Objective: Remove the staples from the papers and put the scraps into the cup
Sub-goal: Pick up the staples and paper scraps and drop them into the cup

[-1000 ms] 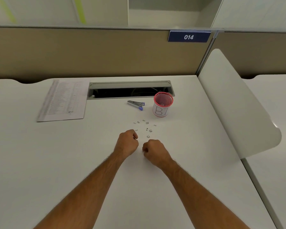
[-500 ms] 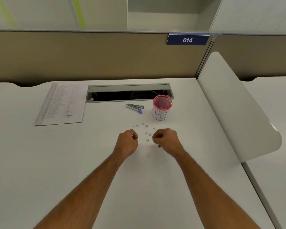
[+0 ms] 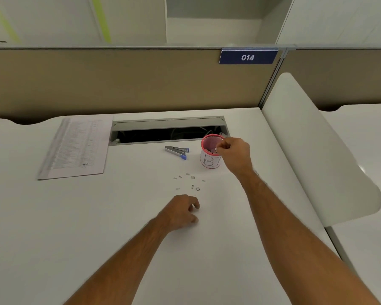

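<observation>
Right hand [image 3: 234, 154] extended forward, fingers curled, left hand [image 3: 180, 211] nearer, fingers loosely curled

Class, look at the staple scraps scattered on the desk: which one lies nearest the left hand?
The scrap at the cluster's near right edge, just beyond the left hand; all others lie farther.

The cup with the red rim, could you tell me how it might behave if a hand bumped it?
The cup looks like thin paper with only scraps inside, so it is probably light and would slide or tip easily. It stands upright, taller than wide, which adds to the tipping risk. The right hand is at its rim, so a careless nudge could topple it.
</observation>
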The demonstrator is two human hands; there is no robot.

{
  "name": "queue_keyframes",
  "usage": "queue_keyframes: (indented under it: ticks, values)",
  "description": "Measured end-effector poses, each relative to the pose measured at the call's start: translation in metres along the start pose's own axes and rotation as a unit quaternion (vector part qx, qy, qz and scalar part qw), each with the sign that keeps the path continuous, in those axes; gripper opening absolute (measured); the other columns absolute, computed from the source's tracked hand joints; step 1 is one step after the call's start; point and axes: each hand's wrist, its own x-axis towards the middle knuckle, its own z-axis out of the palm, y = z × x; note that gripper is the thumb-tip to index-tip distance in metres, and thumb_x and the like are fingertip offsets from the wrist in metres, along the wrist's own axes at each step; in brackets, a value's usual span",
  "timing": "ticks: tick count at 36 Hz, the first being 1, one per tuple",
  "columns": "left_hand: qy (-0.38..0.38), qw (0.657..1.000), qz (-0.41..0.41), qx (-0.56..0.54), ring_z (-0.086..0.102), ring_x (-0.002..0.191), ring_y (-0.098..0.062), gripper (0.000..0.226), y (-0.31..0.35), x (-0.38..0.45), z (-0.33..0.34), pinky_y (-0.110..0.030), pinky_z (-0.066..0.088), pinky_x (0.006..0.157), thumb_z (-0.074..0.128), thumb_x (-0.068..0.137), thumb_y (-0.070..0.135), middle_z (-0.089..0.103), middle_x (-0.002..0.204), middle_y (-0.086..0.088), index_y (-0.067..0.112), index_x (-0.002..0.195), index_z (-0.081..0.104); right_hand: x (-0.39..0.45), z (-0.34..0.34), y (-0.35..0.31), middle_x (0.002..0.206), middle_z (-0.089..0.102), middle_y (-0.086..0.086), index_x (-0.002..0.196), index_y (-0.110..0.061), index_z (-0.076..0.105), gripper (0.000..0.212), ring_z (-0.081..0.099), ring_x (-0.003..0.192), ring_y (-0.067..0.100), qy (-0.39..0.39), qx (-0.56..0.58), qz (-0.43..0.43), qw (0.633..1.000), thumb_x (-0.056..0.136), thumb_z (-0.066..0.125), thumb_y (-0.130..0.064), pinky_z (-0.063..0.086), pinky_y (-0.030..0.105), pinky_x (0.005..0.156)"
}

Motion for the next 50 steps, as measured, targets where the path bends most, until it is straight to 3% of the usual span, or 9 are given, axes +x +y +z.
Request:
queue_keyframes:
  ticks: [13, 17, 22, 25, 28, 33, 37, 44, 50]
  values:
    - [0.007, 1.000, 0.020, 0.001, 0.059, 0.090, -0.014, 0.028, -0.008, 0.009, 0.003, -0.024, 0.050, 0.081, 0.084, 0.075, 0.020, 0.062, 0.102, 0.000, 0.016, 0.098, 0.068, 0.023, 0.015, 0.018, 0.104, 0.074, 0.009, 0.102, -0.010, 0.074, 0.015, 0.063, 0.086, 0.017, 0.028, -0.040, -0.006, 0.999, 0.096, 0.062, -0.018, 0.052, 0.028, 0.085]
    - [0.057, 0.998, 0.013, -0.024, 0.061, 0.086, -0.015, 0.011, -0.010, 0.009, 0.000, -0.009, 0.042, 0.068, 0.068, 0.084, 0.008, 0.067, 0.094, 0.001, 0.013, 0.094, 0.070, 0.014, 0.015, 0.018, 0.106, 0.073, 0.011, 0.106, -0.009, 0.073, 0.019, 0.066, 0.091, 0.023, 0.069, -0.045, -0.029, 0.996, 0.097, 0.058, -0.016, 0.053, 0.029, 0.085]
    - [0.122, 0.991, -0.012, -0.052, 0.061, 0.083, -0.012, 0.018, -0.011, 0.008, -0.010, -0.012, 0.045, 0.071, 0.057, 0.089, -0.001, 0.070, 0.093, -0.001, 0.010, 0.094, 0.070, -0.009, 0.019, 0.019, 0.104, 0.070, 0.009, 0.103, -0.011, 0.073, 0.016, 0.064, 0.090, 0.020, 0.074, -0.052, -0.059, 0.994, 0.095, 0.060, -0.013, 0.046, 0.021, 0.080]
    - [0.143, 0.989, -0.019, -0.042, 0.061, 0.082, -0.011, 0.020, -0.011, 0.008, -0.016, -0.011, 0.045, 0.070, 0.056, 0.088, -0.001, 0.069, 0.091, 0.001, 0.011, 0.093, 0.071, -0.030, 0.022, 0.020, 0.099, 0.072, 0.001, 0.101, -0.013, 0.076, 0.018, 0.060, 0.083, 0.010, 0.019, -0.042, -0.087, 0.995, 0.088, 0.065, -0.008, 0.046, 0.020, 0.080]
    - [0.152, 0.988, -0.026, -0.031, 0.063, 0.087, -0.017, 0.019, -0.011, 0.007, -0.020, -0.022, 0.051, 0.078, 0.056, 0.088, -0.001, 0.071, 0.095, -0.003, 0.011, 0.093, 0.071, -0.054, 0.028, 0.023, 0.092, 0.072, -0.008, 0.098, -0.016, 0.078, 0.016, 0.060, 0.075, 0.001, -0.133, -0.039, -0.065, 0.988, 0.085, 0.069, -0.011, 0.046, 0.017, 0.078]
    - [0.160, 0.986, -0.041, -0.019, 0.064, 0.090, -0.018, 0.018, -0.010, 0.002, -0.021, -0.031, 0.056, 0.086, 0.057, 0.090, 0.001, 0.071, 0.097, -0.003, 0.012, 0.096, 0.071, -0.088, 0.044, 0.035, 0.088, 0.070, -0.007, 0.096, -0.018, 0.077, 0.017, 0.062, 0.081, 0.007, -0.268, -0.069, -0.003, 0.961, 0.080, 0.076, -0.013, 0.045, 0.012, 0.068]
    - [0.164, 0.985, -0.045, -0.006, 0.065, 0.091, -0.019, 0.016, -0.008, -0.005, -0.017, -0.032, 0.056, 0.086, 0.058, 0.091, 0.002, 0.071, 0.099, -0.004, 0.010, 0.098, 0.069, -0.112, 0.052, 0.042, 0.090, 0.071, -0.006, 0.098, -0.017, 0.075, 0.021, 0.065, 0.082, 0.011, -0.288, -0.086, 0.009, 0.954, 0.077, 0.077, -0.016, 0.055, 0.024, 0.077]
    - [0.173, 0.984, -0.040, -0.006, 0.064, 0.093, -0.018, 0.018, -0.002, -0.010, -0.011, -0.026, 0.053, 0.085, 0.056, 0.093, 0.002, 0.071, 0.104, -0.006, 0.009, 0.104, 0.068, -0.134, 0.061, 0.045, 0.096, 0.065, -0.003, 0.101, -0.014, 0.072, 0.030, 0.063, 0.087, 0.015, -0.279, -0.123, -0.001, 0.952, 0.073, 0.080, -0.021, 0.056, 0.031, 0.079]
    - [0.179, 0.983, -0.035, -0.010, 0.062, 0.095, -0.018, 0.019, 0.001, -0.013, -0.007, -0.023, 0.049, 0.085, 0.058, 0.094, 0.004, 0.068, 0.113, -0.005, 0.011, 0.110, 0.067, -0.146, 0.067, 0.043, 0.101, 0.074, 0.004, 0.103, -0.009, 0.076, 0.021, 0.067, 0.093, 0.020, -0.234, -0.168, -0.039, 0.957, 0.091, 0.059, -0.012, 0.054, 0.031, 0.087]
